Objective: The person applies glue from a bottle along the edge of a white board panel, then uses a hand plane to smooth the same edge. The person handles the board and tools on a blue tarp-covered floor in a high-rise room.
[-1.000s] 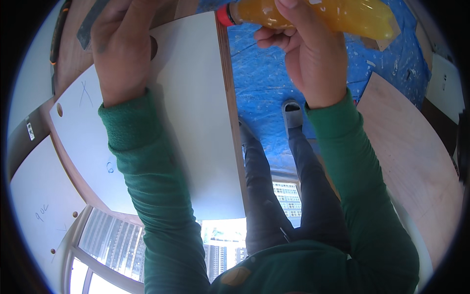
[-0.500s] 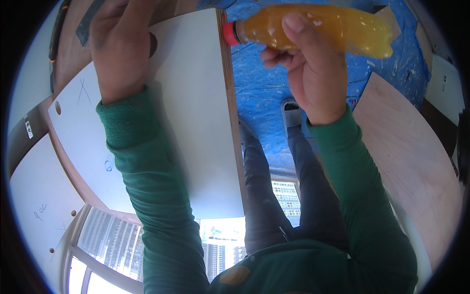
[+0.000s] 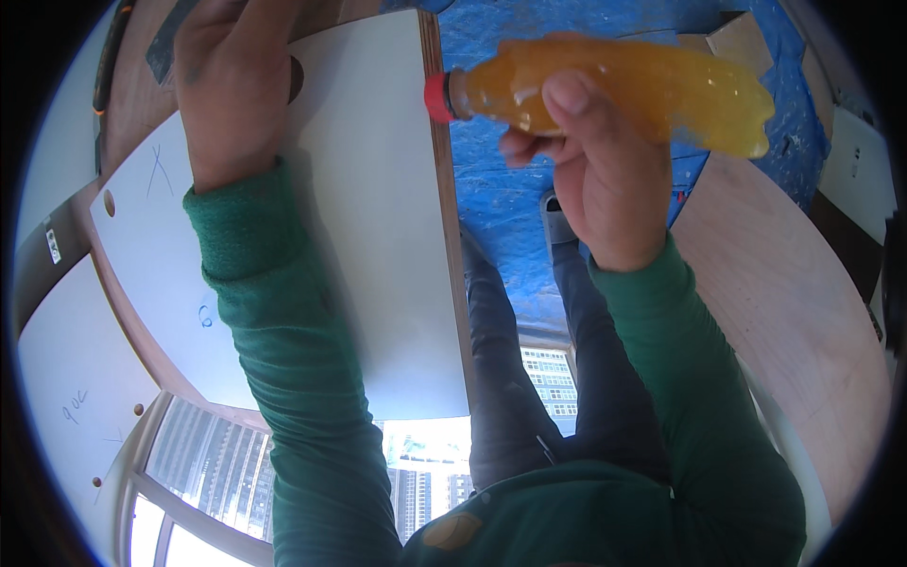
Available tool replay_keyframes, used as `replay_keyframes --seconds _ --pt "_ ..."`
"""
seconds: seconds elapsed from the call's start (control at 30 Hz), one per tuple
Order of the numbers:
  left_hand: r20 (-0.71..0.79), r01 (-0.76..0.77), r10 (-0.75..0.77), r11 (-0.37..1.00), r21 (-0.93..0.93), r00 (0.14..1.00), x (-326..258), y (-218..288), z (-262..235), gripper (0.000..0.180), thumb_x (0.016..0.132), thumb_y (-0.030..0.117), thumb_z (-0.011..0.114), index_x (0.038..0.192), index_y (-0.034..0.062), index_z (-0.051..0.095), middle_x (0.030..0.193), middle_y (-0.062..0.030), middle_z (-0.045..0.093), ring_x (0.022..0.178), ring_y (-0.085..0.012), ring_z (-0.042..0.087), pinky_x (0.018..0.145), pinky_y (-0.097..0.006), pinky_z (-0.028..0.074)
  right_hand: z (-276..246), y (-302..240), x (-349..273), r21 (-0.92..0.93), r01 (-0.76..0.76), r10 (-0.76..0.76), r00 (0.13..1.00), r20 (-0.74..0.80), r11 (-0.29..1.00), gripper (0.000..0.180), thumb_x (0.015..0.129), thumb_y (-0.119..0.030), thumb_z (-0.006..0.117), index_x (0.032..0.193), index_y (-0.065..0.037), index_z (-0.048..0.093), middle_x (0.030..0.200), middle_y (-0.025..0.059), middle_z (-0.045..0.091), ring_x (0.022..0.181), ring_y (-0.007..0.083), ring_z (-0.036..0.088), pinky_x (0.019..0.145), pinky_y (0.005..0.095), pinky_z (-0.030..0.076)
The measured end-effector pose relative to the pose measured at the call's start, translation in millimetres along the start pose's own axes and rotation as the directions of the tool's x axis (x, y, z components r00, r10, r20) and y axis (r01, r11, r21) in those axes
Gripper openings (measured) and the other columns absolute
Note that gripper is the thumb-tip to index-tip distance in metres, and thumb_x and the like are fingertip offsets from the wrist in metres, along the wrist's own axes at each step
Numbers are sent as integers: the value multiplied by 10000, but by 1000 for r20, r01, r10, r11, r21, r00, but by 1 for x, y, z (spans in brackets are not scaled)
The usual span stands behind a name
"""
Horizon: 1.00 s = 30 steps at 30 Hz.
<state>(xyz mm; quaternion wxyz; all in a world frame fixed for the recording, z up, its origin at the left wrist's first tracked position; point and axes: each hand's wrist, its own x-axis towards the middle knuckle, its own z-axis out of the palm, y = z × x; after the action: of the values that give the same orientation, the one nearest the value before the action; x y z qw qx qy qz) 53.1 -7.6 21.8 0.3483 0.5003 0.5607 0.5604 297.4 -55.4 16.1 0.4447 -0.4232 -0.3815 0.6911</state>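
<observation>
My right hand point(image 3: 609, 170) is closed around a clear plastic bottle point(image 3: 614, 90) of yellow-orange liquid, thumb on top. The bottle lies nearly level, and its red cap point(image 3: 437, 98) points left at the plywood edge point(image 3: 442, 180) of a white-faced board point(image 3: 378, 236). Whether the cap touches that edge, I cannot tell. My left hand point(image 3: 231, 90) is at the far end of the board, beside a dark round hole point(image 3: 296, 80). Its fingers run out of the picture at the top, so their grip is hidden.
More white panels point(image 3: 142, 236) with holes and pen marks lie to the left. On the right leans a pale wooden sheet point(image 3: 775, 321). Blue sheeting point(image 3: 515, 236) covers the floor under my feet. Cardboard pieces point(image 3: 742, 47) sit at the far right, and windows point(image 3: 208, 463) show near me.
My right hand and the bottle have come nearer to me, the cap sliding down along the board's edge. My left hand stays almost where it was.
</observation>
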Motion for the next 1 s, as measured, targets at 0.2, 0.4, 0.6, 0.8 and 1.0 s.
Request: replay_keyframes --seconds 0.2,0.4,0.6,0.8,1.0 --pt "134 25 -32 998 53 990 -6 30 4 259 1009 217 613 1049 3 754 1022 -51 744 976 -149 622 897 -304 460 -4 -1 -22 -29 8 -7 999 35 1000 340 994 -265 673 1212 -4 646 1074 157 734 825 222 744 677 347 623" --pt "114 -62 48 990 123 992 -6 29 6 263 1015 211 606 1061 0 756 1022 -60 746 965 -156 627 892 -308 464 -4 10 42 169 108 -104 994 -32 980 298 942 -271 767 1089 -22 698 980 94 725 748 191 726 635 318 616" --pt "40 -59 53 983 172 998 -11 23 14 272 1021 215 599 1071 -2 756 1028 -65 749 955 -163 634 895 -315 467 -10 16 1 51 12 -10 999 -40 999 340 1002 -295 668 1185 -9 650 1053 154 738 808 234 749 695 359 624" --pt "33 -85 80 969 231 996 -13 24 11 295 1028 228 591 1086 -12 753 1040 -75 750 970 -161 648 908 -322 471 -13 21 1 60 33 -33 999 -15 998 385 988 -318 691 1222 -18 632 1062 159 740 786 231 741 676 349 612" --pt "75 -137 121 958 254 990 -6 21 12 316 1031 221 564 1100 -29 744 1048 -96 748 983 -177 665 922 -316 479 -9 16 27 255 -44 67 994 -81 966 290 966 -291 740 1066 -25 683 918 71 716 762 157 704 664 298 598"
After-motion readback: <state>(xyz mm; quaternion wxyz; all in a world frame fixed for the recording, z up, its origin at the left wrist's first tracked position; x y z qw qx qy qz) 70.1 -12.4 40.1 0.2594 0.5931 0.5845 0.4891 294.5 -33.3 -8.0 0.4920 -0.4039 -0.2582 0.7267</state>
